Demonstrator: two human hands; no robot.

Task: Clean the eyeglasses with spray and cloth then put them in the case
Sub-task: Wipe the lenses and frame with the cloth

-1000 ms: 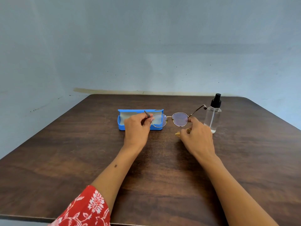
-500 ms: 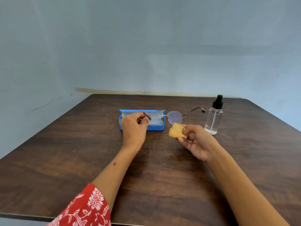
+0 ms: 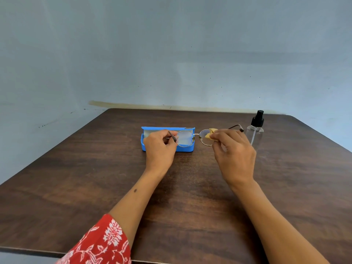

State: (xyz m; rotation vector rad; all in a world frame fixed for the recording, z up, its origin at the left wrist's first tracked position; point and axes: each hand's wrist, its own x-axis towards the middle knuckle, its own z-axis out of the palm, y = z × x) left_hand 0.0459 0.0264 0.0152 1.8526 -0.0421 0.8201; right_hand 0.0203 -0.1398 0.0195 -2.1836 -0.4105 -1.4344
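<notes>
While the left hand (image 3: pixel 160 147) pinched one temple of the thin gold-rimmed round eyeglasses (image 3: pixel 193 138), keeping them steady above the dark wooden counter (image 3: pixel 95 178), the right hand (image 3: pixel 233 151) pressed a small folded yellow cloth (image 3: pixel 211 134) onto the other lens, apparently to wipe it. Toward the counter's far edge, the open blue plastic case (image 3: pixel 146 147) lay just behind, and the clear spray bottle with a black pump (image 3: pixel 255 133) stood near the far right corner, both presumably kept within reach.

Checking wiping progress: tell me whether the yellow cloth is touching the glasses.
Touching. The head view shows the cloth pinched by the right hand against the eyeglasses' right lens.
</notes>
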